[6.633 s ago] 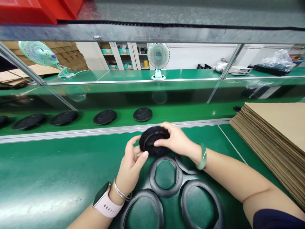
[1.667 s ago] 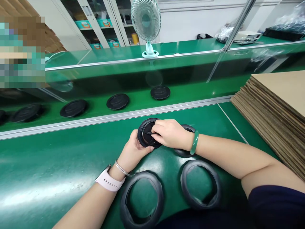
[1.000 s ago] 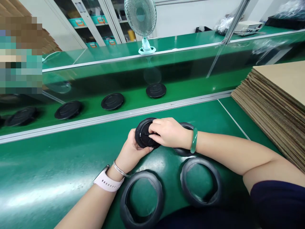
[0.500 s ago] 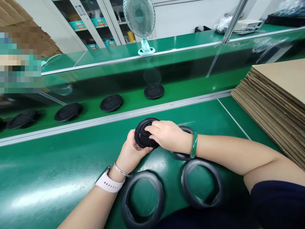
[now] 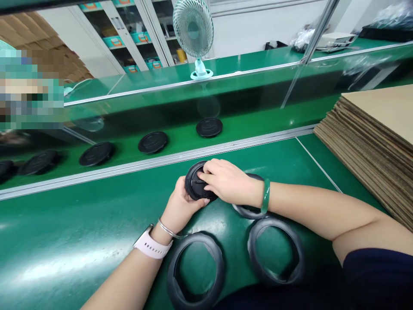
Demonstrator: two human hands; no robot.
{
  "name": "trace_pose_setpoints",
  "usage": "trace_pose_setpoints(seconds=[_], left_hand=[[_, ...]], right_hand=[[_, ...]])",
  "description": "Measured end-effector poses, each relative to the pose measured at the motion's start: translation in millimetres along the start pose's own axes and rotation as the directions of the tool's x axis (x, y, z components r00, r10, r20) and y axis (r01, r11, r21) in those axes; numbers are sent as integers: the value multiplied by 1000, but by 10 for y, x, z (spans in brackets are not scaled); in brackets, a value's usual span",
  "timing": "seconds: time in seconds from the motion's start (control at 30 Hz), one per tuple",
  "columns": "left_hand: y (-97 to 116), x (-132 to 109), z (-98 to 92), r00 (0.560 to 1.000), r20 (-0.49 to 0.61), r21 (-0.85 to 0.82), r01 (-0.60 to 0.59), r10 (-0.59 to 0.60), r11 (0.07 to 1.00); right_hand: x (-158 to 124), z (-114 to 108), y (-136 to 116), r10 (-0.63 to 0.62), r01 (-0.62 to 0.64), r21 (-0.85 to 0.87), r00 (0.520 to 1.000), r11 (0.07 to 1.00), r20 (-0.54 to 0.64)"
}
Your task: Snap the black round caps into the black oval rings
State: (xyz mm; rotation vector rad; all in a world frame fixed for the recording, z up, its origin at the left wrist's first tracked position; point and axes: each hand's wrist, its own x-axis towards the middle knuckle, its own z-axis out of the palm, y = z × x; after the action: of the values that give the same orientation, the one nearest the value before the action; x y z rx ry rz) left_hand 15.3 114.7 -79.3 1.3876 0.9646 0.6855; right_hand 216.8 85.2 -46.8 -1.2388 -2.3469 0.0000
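My left hand [image 5: 180, 201] grips a black round disc-shaped part [image 5: 192, 189] by its rim, thumb along the lower edge, and holds it tilted above the green table. On the disc's face are the bent fingers of my right hand [image 5: 222, 181], closed around its right side and covering much of it; a small raised bar shows at its centre. Below lie two dark grey rings, a left ring [image 5: 173, 269] and a right ring [image 5: 252, 247]. Partly hidden under my right wrist is a third ring [image 5: 248, 212].
Beyond a metal rail [image 5: 174, 157], several black discs, such as this one [image 5: 152, 142], lie in a row on a green belt. A cardboard stack [image 5: 361, 133] stands at right, a fan [image 5: 193, 30] behind. Another person [image 5: 29, 94] is at far left.
The view has shifted slightly, so everything sits a little lower and further right. Both hands stay on the disc; my right fingers have moved only slightly over its face.
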Motion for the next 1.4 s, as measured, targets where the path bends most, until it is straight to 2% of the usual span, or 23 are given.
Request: trace_pose_setpoints(seconds=[0.07, 0.13, 0.17, 0.23, 0.3, 0.37, 0.5, 0.77, 0.93, 1.13, 1.27, 1.4], left_hand=[[19, 9, 12, 999, -40, -33, -15, 14, 999], [35, 11, 27, 997, -68, -53, -40, 37, 998], [40, 9, 34, 996, -75, -55, -49, 45, 997], [42, 2, 44, 996, -77, -57, -49, 44, 997], [36, -6, 50, 997, -69, -69, -38, 33, 997], [26, -12, 51, 998, -61, -86, -34, 28, 996], [16, -26, 52, 999, -44, -101, -24, 19, 995], [68, -91, 58, 999, 16, -30, -28, 29, 999], [84, -86, 58, 1000, -23, -23, 12, -13, 1000], [89, -86, 69, 1000, -15, 22, 11, -11, 1000], [42, -100, 51, 1000, -4, 82, -30, 30, 996], [12, -85, 33, 994, -16, 188, -103, 108, 977]], right_hand=[[0, -33, 42, 102, -76, 158, 981, 984, -163], [5, -39, 99, 280, -191, 341, 931, 920, -233], [12, -29, 129, 363, -248, 440, 911, 863, -197], [29, 14, 186, 460, -337, 629, 887, 701, -38], [46, 67, 224, 491, -377, 754, 867, 538, 83], [57, 110, 237, 519, -385, 800, 848, 461, 109], [54, 139, 222, 573, -409, 787, 815, 462, 87], [45, 138, 181, 588, -430, 728, 807, 534, 46], [41, 149, 157, 573, -419, 730, 818, 541, 45], [67, 107, 136, 538, -431, 674, 841, 600, 59], [67, 95, 123, 533, -430, 673, 844, 601, 63], [66, 94, 126, 558, -445, 684, 827, 578, 67]])
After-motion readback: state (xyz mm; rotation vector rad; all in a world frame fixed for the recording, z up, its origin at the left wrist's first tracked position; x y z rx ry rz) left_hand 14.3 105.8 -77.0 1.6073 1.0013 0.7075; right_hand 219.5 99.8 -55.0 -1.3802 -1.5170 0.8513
